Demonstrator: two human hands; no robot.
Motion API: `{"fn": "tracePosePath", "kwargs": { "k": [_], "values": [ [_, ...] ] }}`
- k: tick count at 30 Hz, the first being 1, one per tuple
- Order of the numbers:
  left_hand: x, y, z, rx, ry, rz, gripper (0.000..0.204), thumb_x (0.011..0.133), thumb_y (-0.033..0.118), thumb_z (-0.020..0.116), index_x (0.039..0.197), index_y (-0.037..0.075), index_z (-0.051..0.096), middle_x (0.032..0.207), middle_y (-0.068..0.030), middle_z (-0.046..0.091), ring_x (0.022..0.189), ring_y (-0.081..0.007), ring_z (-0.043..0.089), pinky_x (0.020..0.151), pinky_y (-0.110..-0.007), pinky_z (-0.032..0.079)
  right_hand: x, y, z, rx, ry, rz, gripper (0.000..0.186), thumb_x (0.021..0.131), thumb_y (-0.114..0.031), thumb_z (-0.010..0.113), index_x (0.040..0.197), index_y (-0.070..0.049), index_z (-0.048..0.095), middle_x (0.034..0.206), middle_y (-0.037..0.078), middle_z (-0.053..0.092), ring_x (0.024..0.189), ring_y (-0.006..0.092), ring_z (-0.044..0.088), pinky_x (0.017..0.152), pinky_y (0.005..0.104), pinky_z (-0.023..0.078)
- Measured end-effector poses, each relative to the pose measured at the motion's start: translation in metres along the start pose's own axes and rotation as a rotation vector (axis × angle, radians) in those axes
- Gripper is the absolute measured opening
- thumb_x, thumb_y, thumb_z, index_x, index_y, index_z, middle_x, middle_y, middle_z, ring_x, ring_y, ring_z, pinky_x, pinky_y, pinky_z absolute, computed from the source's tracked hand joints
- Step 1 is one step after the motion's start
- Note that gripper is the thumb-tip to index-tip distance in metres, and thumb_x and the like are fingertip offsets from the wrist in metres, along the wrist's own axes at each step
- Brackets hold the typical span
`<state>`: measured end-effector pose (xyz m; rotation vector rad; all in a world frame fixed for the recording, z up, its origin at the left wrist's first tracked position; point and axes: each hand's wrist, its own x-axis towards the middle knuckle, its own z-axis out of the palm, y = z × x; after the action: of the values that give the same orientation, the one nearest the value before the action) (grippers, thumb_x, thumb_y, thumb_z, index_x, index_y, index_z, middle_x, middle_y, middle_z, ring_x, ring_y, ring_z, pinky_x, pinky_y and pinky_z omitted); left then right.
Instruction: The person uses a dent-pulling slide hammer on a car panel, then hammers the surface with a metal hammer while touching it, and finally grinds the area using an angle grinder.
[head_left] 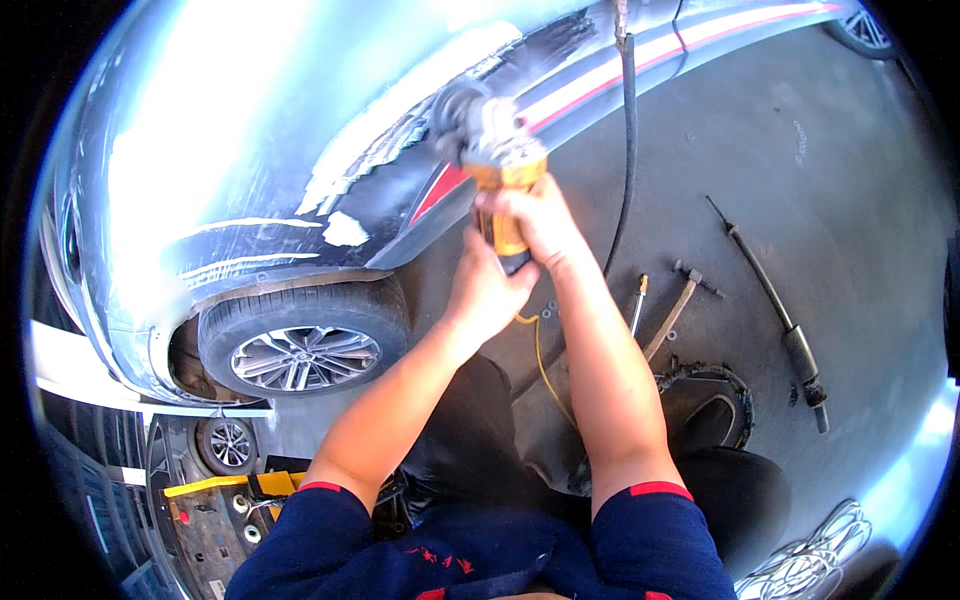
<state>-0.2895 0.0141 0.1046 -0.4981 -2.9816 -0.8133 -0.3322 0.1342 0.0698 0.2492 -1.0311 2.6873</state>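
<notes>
Both my hands grip a yellow power sander whose round head presses against the lower side panel of a dark car. My right hand wraps the upper part of the tool's yellow body. Just below it, my left hand holds the tool's dark rear end. The panel around the head shows white sanded and filled patches beside a red stripe. A yellow cord hangs down from the tool.
The car's wheel and tyre sit at lower left. A black hose runs down the grey floor. A hammer, a long rod tool and a small nozzle lie on the floor at right. Yellow equipment stands at lower left.
</notes>
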Motion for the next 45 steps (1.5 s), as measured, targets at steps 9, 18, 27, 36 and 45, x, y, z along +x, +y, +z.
{"fn": "tracePosePath", "kwargs": {
  "k": [9,18,27,36,45],
  "values": [
    [0.005,0.008,0.003,0.01,0.012,0.076,0.08,0.078,0.022,0.083,0.134,-0.01,0.037,0.122,-0.0336,0.061,0.114,-0.0463,0.064,0.096,-0.048,0.053,0.002,-0.015,-0.005,0.001,-0.03,0.012,0.047,0.076,-0.012,0.075,0.119,0.002,0.064,0.095,0.01,0.07,0.084,0.0218,0.069,0.078,0.0363,0.057],
    [0.009,0.008,-0.001,0.022,-0.019,0.107,0.081,0.081,0.024,0.08,0.14,-0.008,0.035,0.127,-0.0308,0.059,0.12,-0.044,0.062,0.101,-0.048,0.05,0.006,-0.007,-0.008,0.073,-0.004,0.022,0.046,0.077,-0.012,0.075,0.12,0.001,0.063,0.097,0.009,0.069,0.085,0.0209,0.069,0.077,0.0356,0.056],
    [0.027,0.012,-0.005,0.141,0.033,0.145,0.073,0.079,0.023,0.082,0.131,-0.007,0.04,0.123,-0.031,0.06,0.117,-0.046,0.062,0.098,-0.049,0.051,0.016,-0.014,-0.01,0.191,0.074,-0.009,0.038,0.079,-0.016,0.072,0.113,0.001,0.064,0.09,0.01,0.07,0.079,0.0223,0.07,0.074,0.0377,0.058],
    [0.033,0.033,-0.02,0.111,-0.027,0.124,0.073,0.081,0.023,0.08,0.134,-0.005,0.039,0.124,-0.0301,0.062,0.117,-0.0435,0.064,0.1,-0.048,0.051,0.018,-0.029,-0.007,0.178,0.085,-0.026,0.031,0.082,-0.015,0.073,0.109,-0.002,0.066,0.091,0.007,0.07,0.079,0.018,0.069,0.073,0.0342,0.057],
    [0.018,-0.006,-0.013,0.075,-0.013,0.063,0.078,0.08,0.023,0.081,0.138,-0.005,0.037,0.129,-0.0284,0.06,0.124,-0.0408,0.061,0.103,-0.046,0.049,0.009,-0.008,0.008,-0.054,0.056,-0.094,0.024,0.082,-0.012,0.073,0.103,-0.001,0.068,0.086,0.005,0.071,0.073,0.0146,0.068,0.069,0.0316,0.055]
  ]
}}
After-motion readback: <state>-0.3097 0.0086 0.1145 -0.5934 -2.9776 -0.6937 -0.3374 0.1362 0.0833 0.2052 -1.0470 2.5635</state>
